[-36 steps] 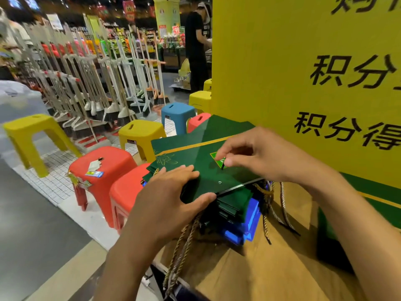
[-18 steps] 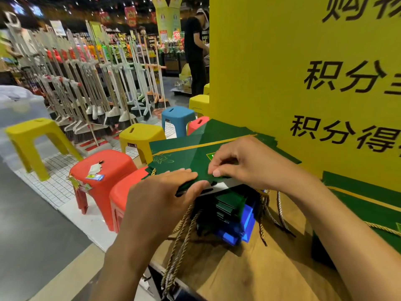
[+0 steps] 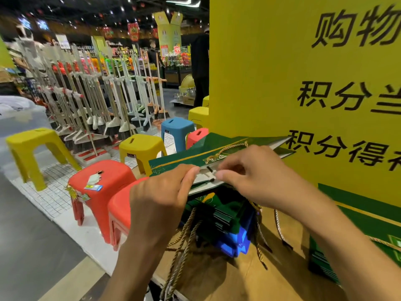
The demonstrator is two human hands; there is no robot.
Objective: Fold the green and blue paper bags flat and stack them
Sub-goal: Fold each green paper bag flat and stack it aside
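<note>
A wooden counter (image 3: 227, 281) bears a stack of folded bags (image 3: 233, 241).

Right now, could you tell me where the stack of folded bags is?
In the head view, the stack sits at centre on the wooden table, directly below the green bag held above it.

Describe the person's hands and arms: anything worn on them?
The left hand and right hand are bare, with no gloves, rings, watch or bracelet showing. The left forearm and right forearm are bare too, and no sleeve is in view up to the frame's edge. The nails that show look short and unpainted.
</note>
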